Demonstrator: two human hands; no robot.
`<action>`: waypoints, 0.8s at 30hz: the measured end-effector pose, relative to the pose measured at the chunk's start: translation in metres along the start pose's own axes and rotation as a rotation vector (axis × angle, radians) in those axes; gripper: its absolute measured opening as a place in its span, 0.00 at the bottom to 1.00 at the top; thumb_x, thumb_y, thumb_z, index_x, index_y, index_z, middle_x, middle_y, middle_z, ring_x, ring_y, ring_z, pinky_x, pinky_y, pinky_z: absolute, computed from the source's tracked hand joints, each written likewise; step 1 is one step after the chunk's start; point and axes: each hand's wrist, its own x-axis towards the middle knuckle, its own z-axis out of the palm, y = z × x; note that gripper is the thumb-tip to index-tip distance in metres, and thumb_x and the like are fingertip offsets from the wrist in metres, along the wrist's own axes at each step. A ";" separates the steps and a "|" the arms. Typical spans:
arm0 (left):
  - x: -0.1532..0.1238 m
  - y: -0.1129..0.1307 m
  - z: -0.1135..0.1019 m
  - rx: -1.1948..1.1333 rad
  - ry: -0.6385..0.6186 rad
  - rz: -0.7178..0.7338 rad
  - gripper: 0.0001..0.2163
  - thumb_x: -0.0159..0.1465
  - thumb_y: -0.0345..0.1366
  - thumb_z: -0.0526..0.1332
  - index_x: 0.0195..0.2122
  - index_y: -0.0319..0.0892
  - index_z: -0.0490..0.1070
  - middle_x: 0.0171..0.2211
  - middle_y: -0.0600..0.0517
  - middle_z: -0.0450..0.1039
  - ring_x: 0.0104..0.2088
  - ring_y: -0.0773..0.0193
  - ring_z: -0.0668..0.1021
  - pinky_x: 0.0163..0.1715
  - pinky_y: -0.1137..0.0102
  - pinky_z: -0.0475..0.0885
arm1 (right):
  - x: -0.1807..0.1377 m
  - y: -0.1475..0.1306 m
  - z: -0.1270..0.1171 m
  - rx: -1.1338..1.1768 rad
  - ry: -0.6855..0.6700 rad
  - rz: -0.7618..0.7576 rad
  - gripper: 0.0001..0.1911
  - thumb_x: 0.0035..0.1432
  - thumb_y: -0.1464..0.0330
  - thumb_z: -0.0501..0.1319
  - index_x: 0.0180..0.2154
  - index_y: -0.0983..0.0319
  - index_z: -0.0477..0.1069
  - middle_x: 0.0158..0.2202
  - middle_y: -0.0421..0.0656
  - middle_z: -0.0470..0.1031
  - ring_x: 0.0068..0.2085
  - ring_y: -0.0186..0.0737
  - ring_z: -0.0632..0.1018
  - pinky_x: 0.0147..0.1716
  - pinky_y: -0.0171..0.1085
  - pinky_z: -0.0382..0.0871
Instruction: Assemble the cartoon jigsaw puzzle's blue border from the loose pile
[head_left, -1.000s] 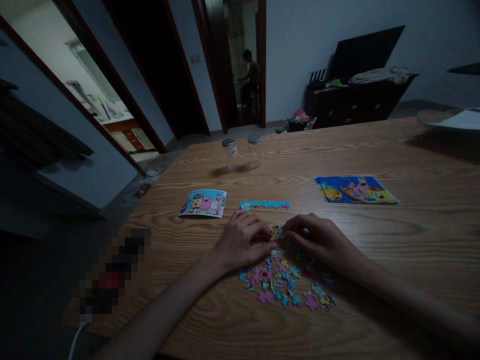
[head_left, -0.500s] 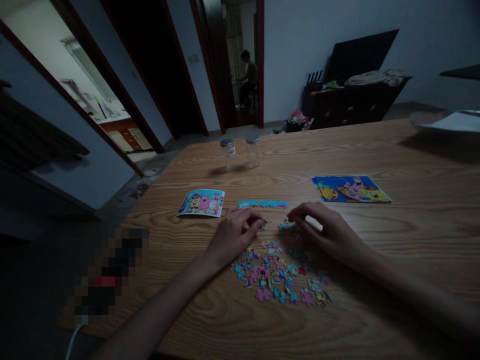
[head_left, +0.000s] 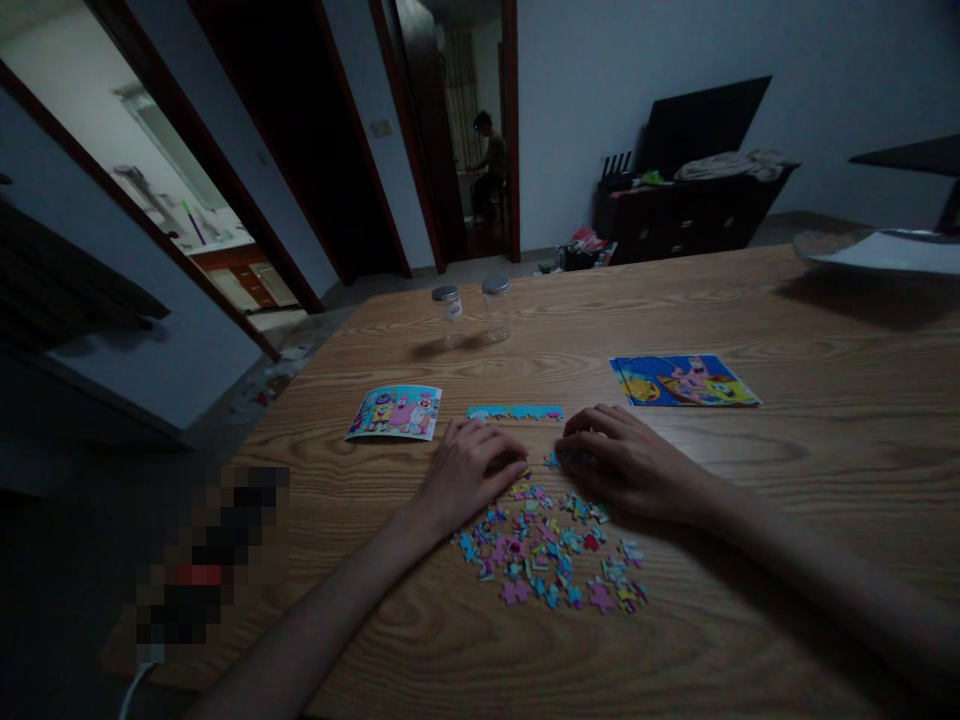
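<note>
We see both hands palm down on the bench (head_left: 787,330), at the far edge of the loose puzzle pieces (head_left: 547,555). The left hand (head_left: 472,470) has its fingers curled under, tips on the wood just left of the pile's top. We cannot tell if its grip has a piece in it, since the fingers hide that. The right hand (head_left: 626,465) lies opposite with its fingers bent toward the left hand. Its fingertips sit on a small blue piece (head_left: 553,460) that shows in the gap between the two hands. We cannot tell whether that grip is clenched on it or only pressing it down. The pile spreads toward the person from both hands, partly under the right palm and mostly clear of the left. Just beyond the knuckles lies a joined strip (head_left: 514,412) of blue pieces, apart from both hands. A left picture card (head_left: 394,412) lies beside the strip, and a right picture card (head_left: 682,380) lies farther off past the right hand. Two lidded jars (head_left: 472,305) stand well back on the bench. A person (head_left: 487,165) sits in the far room through the doorway. It is dim and fine detail is poor.
</note>
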 end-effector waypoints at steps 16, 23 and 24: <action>-0.012 -0.070 -0.042 0.346 0.220 -0.074 0.14 0.76 0.39 0.56 0.35 0.43 0.77 0.30 0.51 0.81 0.30 0.60 0.81 0.33 0.67 0.66 | -0.010 0.015 -0.010 -0.035 -0.089 0.102 0.11 0.69 0.67 0.55 0.44 0.62 0.75 0.27 0.44 0.78 0.25 0.39 0.76 0.27 0.38 0.57; -0.009 -0.063 -0.032 0.300 0.178 -0.099 0.17 0.77 0.39 0.53 0.33 0.43 0.75 0.30 0.50 0.80 0.31 0.60 0.80 0.34 0.67 0.66 | -0.009 0.011 -0.003 -0.001 -0.133 0.130 0.16 0.69 0.66 0.54 0.54 0.62 0.74 0.22 0.39 0.75 0.22 0.38 0.75 0.26 0.38 0.55; -0.009 -0.062 -0.031 0.289 0.168 -0.097 0.16 0.77 0.39 0.53 0.34 0.43 0.76 0.31 0.50 0.80 0.32 0.60 0.80 0.34 0.67 0.66 | -0.009 0.011 -0.003 0.001 -0.132 0.133 0.17 0.69 0.66 0.54 0.55 0.62 0.74 0.22 0.39 0.76 0.23 0.38 0.75 0.26 0.38 0.55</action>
